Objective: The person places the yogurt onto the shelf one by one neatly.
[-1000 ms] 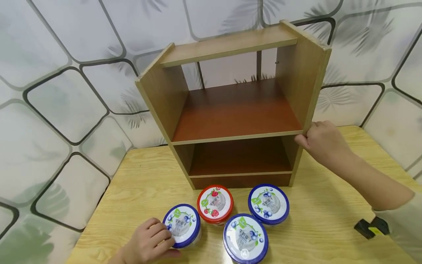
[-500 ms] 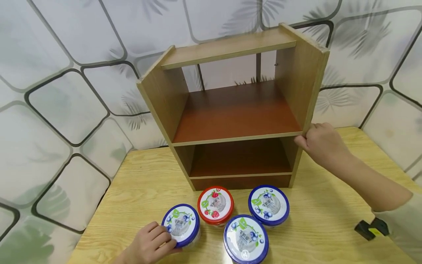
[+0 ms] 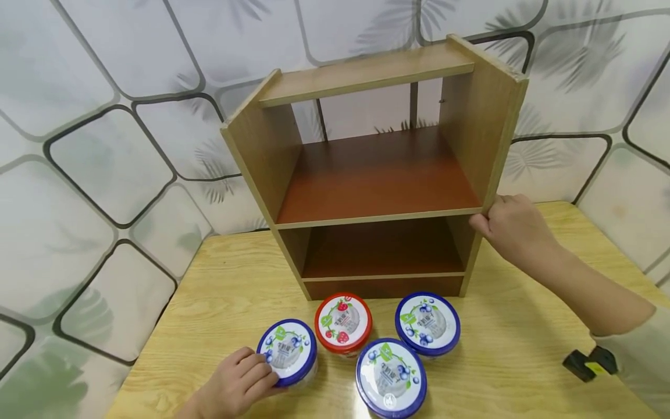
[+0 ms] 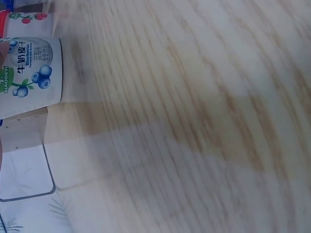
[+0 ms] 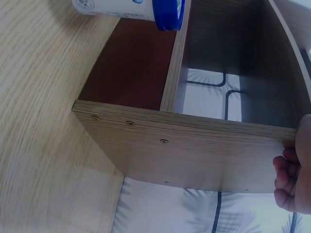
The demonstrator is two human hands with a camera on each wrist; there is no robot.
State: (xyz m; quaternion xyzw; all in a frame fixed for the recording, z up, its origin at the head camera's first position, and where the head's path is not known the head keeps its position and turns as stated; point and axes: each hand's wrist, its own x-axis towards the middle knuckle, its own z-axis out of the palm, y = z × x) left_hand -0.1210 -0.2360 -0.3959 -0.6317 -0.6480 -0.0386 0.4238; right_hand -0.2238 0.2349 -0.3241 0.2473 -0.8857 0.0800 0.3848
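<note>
My left hand (image 3: 238, 381) holds a blue-lidded tub (image 3: 287, 352) with blueberries printed on it, fingers curled at the lid's left edge. In the left wrist view, this tub (image 4: 36, 73) stands at the left edge. My right hand (image 3: 518, 227) grips the right side panel of a small wooden shelf unit (image 3: 366, 183) at the middle shelf's height. Its curled fingers (image 5: 286, 182) lie against the panel's outer face in the right wrist view. Beside the held tub are a red-lidded strawberry tub (image 3: 343, 323) and two more blue-lidded tubs, one in front (image 3: 391, 378) and one at right (image 3: 427, 323).
The shelf unit stands upright on a light wooden table (image 3: 230, 279), its front facing me and its top compartment backless. Patterned wall covering (image 3: 84, 174) closes in behind and at the sides. A black device (image 3: 591, 364) sits at my right sleeve.
My left hand and the tub it holds have shifted slightly away from me. My right hand keeps its grip on the shelf unit; the other tubs have not moved.
</note>
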